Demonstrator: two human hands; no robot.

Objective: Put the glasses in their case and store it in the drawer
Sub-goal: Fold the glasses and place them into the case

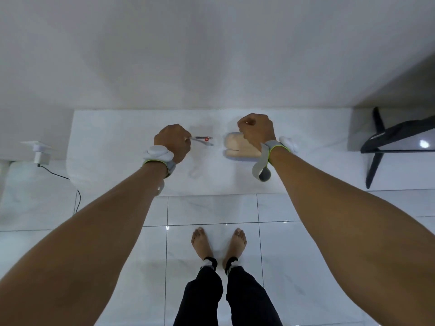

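Note:
A pair of glasses (203, 140) with a thin pale frame and a small red mark is held just above the white cabinet top (117, 137). My left hand (173, 142) is closed on the glasses' left end. A beige glasses case (237, 145) lies open on the same top, to the right of the glasses. My right hand (256, 131) is closed on the case's far right part and hides some of it. Both wrists wear white bands. No drawer front shows from this angle.
A black monitor stand and screen (390, 143) sit at the right end of the top. A white plug with a black cable (41, 155) is on the wall at left. My bare feet (219, 243) stand on glossy white floor tiles below the cabinet edge.

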